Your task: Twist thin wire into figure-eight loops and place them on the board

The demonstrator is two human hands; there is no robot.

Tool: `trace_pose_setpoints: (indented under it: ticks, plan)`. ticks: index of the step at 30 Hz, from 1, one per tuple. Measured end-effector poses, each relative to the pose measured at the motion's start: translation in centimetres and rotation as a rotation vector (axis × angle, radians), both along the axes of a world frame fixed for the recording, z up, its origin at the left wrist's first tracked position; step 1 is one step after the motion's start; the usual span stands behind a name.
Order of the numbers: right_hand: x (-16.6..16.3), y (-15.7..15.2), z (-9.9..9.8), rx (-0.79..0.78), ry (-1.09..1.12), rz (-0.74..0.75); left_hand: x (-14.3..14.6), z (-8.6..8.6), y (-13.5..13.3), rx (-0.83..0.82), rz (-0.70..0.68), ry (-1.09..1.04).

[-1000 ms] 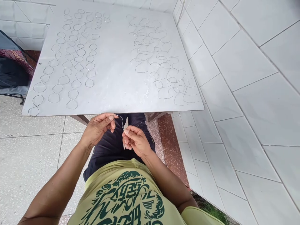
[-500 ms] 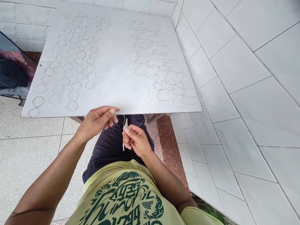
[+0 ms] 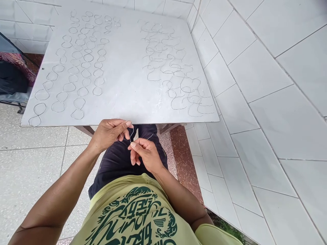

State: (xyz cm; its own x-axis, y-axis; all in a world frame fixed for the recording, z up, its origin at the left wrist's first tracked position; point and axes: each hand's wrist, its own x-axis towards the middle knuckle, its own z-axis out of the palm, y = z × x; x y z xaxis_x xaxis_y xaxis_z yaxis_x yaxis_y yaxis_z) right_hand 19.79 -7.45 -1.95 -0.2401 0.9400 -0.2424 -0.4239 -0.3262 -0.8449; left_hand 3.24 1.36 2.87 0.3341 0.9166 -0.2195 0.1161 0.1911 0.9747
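A thin curved wire [image 3: 131,133] spans the gap between my two hands, just below the table's front edge. My left hand [image 3: 113,132] pinches its upper end between thumb and finger. My right hand [image 3: 144,151] is closed on the wire lower down, and a loose end sticks out past its fingers to the upper right. Rows of wires bent into figure-eights [image 3: 78,109] lie on the left of the white tabletop [image 3: 125,78]. On its right lies a loose, overlapping spread of curved wires [image 3: 178,71].
White tiled wall [image 3: 255,85] borders the table on the right, with more tiles behind it. Wooden table legs [image 3: 85,130] show under the front edge. A dark folding frame with bags [image 3: 12,78] stands at the left. My legs [image 3: 114,160] are beneath my hands.
My left hand has moved slightly right and now pinches the wire's upper end, which was free before. My right hand has shifted a little left and stays closed on the wire.
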Motion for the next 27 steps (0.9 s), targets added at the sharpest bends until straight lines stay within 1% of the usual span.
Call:
trace_pose_setpoints:
  ticks: [4, 7, 16, 21, 27]
  plan:
    - [-0.3, -0.1, -0.2, 0.012, 0.000, 0.030, -0.2, -0.2, 0.7, 0.006, -0.043, 0.015]
    - [-0.5, 0.0, -0.5, -0.001, 0.022, 0.018, -0.3, -0.1, 1.0, 0.012, -0.042, 0.027]
    - [1.2, 0.5, -0.9, 0.034, 0.022, -0.061, -0.6, 1.1, 1.4, 0.009, 0.004, 0.076]
    - [1.6, 0.6, -0.5, 0.066, -0.041, -0.077, -0.7, 1.0, 1.7, 0.020, 0.002, 0.083]
    - [1.9, 0.8, 0.5, 0.121, -0.152, -0.050, -0.8, 0.8, 2.2, 0.026, -0.016, 0.080]
